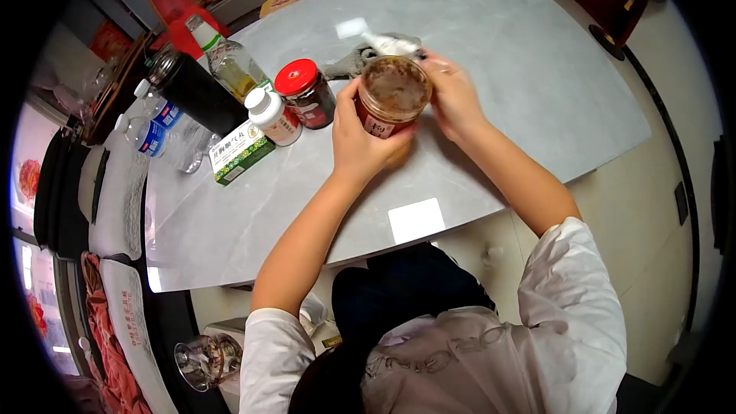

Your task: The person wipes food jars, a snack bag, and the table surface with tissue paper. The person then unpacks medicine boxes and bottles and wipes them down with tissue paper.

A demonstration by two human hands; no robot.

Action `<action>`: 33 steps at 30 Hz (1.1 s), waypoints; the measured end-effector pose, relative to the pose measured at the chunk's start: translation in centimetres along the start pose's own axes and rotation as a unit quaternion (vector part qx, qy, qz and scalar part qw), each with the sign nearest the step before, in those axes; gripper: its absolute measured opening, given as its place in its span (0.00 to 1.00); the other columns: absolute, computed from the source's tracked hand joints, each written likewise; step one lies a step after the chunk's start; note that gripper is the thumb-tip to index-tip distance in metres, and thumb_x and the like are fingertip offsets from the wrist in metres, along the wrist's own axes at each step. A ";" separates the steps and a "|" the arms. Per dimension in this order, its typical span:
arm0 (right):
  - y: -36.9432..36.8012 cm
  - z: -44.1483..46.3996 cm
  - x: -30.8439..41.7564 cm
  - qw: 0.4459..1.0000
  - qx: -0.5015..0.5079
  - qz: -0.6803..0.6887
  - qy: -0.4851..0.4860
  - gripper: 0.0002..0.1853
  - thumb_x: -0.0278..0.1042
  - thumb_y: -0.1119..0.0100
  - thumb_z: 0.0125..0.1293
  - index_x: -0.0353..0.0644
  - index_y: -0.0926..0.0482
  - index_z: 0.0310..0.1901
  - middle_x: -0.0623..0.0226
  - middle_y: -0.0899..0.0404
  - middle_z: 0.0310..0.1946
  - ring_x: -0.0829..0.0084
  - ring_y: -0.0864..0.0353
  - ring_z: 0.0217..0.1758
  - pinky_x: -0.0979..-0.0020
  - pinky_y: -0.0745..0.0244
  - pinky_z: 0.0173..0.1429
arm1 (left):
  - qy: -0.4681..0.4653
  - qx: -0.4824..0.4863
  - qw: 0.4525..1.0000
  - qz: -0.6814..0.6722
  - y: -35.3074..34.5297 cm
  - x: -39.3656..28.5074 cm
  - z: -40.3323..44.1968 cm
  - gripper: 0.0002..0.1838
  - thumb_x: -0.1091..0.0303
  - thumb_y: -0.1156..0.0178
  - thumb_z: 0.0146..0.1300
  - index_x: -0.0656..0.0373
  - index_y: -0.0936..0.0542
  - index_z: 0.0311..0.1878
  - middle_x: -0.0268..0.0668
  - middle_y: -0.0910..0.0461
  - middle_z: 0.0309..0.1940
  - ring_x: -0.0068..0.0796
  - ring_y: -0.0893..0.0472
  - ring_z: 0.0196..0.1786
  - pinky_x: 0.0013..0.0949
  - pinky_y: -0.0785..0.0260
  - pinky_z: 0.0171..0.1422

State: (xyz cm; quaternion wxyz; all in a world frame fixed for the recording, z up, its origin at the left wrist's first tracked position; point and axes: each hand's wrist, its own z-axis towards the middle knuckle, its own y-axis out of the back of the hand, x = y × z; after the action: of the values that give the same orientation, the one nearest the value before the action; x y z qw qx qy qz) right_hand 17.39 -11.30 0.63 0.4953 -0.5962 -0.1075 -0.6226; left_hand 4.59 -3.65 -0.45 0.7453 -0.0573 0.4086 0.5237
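Observation:
A glass jar point(395, 90) with a labelled side and a brown, cloudy top is held up over the table. Wrapped around its left side and lower part is my left hand point(366, 138), closed on it. My right hand point(454, 96) is at the jar's right side near the rim, its fingers curled and slightly blurred. Just behind the jar lie a grey cloth point(349, 64) and something white and crumpled point(392, 44), partly hidden by the jar and right hand. Left of the jar stands a dark jar with a red lid point(299, 84).
The grey table point(521, 54) also carries a white pill bottle point(274, 117), a green-and-white medicine box point(241, 153), a black flask point(195, 88), a clear bottle with a green-banded neck point(230, 61), and two small water bottles point(165, 142). A clear container point(207, 360) stands below the table's left front.

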 end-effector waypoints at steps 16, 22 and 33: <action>-1.2 -1.7 2.0 0.813 0.206 -0.399 0.371 0.15 0.20 0.47 0.51 0.39 0.23 0.43 0.60 0.24 0.44 0.62 0.27 0.52 0.67 0.33 0.56 | -0.160 -0.026 0.983 0.092 1.3 1.5 0.9 0.62 0.63 0.27 0.28 0.64 0.59 0.65 0.43 0.27 0.41 0.42 0.26 0.41 0.38 0.33 0.43; -0.5 -1.0 2.2 0.926 0.146 -0.295 0.186 0.14 0.21 0.52 0.55 0.39 0.23 0.42 0.61 0.23 0.43 0.68 0.25 0.50 0.69 0.33 0.54 | -0.249 0.040 0.948 0.195 0.8 0.5 0.8 0.61 0.63 0.28 0.26 0.61 0.54 0.66 0.41 0.27 0.38 0.41 0.26 0.37 0.39 0.34 0.40; -1.1 -1.8 0.9 0.757 0.320 -0.434 0.370 0.15 0.18 0.44 0.43 0.41 0.24 0.37 0.61 0.24 0.38 0.61 0.26 0.47 0.62 0.34 0.55 | 0.048 0.051 0.998 0.007 2.0 1.6 1.3 0.56 0.68 0.33 0.42 0.57 0.65 0.66 0.45 0.25 0.45 0.32 0.25 0.46 0.30 0.35 0.51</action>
State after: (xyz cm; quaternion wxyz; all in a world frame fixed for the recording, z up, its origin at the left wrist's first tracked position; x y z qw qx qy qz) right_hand 15.61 -12.53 1.43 0.3351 -0.0157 -0.3561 -0.8722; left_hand 3.80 -0.92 0.04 0.7229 -0.0409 0.4705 0.5043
